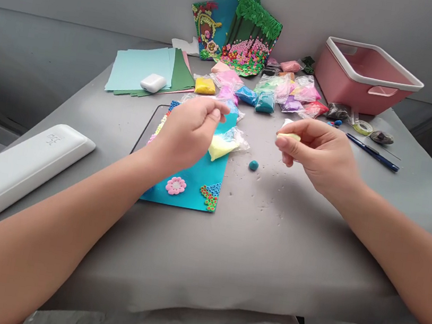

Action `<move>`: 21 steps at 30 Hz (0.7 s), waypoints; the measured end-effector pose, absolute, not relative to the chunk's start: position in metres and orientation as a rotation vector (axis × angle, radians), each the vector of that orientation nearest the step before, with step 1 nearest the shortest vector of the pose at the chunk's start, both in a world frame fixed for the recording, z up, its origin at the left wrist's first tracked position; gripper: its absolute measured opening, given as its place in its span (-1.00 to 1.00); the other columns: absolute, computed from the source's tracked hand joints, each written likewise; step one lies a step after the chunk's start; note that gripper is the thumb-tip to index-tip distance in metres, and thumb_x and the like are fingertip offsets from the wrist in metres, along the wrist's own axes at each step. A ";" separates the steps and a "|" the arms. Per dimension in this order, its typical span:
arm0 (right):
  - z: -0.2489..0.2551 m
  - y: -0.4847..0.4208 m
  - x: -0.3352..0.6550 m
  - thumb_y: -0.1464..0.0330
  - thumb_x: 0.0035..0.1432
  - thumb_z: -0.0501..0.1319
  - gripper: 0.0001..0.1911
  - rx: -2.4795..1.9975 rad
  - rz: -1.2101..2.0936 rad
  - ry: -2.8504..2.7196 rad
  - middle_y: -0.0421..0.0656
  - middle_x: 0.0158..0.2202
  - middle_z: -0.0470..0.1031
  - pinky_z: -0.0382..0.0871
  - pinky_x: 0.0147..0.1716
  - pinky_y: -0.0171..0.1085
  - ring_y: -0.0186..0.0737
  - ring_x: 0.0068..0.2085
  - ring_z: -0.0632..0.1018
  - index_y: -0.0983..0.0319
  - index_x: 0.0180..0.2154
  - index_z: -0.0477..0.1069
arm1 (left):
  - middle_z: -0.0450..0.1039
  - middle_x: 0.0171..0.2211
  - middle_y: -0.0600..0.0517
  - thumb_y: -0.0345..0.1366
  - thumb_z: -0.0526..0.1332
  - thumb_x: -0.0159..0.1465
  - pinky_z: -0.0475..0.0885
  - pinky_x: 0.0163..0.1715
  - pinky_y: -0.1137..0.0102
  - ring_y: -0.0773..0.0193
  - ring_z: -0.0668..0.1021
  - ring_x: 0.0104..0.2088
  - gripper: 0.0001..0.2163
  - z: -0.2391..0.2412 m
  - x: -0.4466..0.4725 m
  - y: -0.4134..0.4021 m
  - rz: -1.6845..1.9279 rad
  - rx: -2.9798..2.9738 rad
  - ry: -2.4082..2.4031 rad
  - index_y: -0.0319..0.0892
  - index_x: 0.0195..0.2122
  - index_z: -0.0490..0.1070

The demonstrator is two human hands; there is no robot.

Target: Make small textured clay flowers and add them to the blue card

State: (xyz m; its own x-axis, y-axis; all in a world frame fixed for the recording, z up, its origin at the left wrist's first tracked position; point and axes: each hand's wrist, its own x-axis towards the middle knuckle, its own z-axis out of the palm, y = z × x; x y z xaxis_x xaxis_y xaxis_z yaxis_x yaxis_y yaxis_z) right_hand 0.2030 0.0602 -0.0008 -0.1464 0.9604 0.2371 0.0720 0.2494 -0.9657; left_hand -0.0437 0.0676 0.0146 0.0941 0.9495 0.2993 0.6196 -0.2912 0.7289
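Note:
Between the thumb and fingers of my right hand (316,149) is a piece of pale yellow clay (290,136). My left hand (194,127) is closed with thumb and fingers together over the blue board (197,181); whatever it may pinch is too small to make out. An open plastic bag of pale yellow clay (222,145) lies just right of that hand, on the board. The board carries a pink clay flower (176,186) and a corner patch of small blue, green and red rings (210,196). A teal clay ball (253,165) rests on the table between my hands.
Bagged coloured clays (265,102) lie at the back, before two decorated clay pictures (253,36). A pink basket (371,90) stands back right, near a dark blue pen-like tool (374,152) and tape roll (363,127). Left are coloured paper sheets (138,68), a white case (153,83) and a long white device (21,172).

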 end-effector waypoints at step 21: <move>0.000 0.050 0.199 0.10 0.21 0.56 -0.70 -0.993 1.174 -1.495 -0.19 -0.28 0.70 0.70 -0.30 -0.22 -0.32 -0.38 0.66 0.15 -0.19 0.67 | 0.50 -0.16 -0.10 0.01 0.41 0.26 0.45 0.06 0.04 -0.06 0.48 -0.07 -0.59 -0.007 -0.051 0.070 0.670 2.642 1.453 -0.14 0.02 0.61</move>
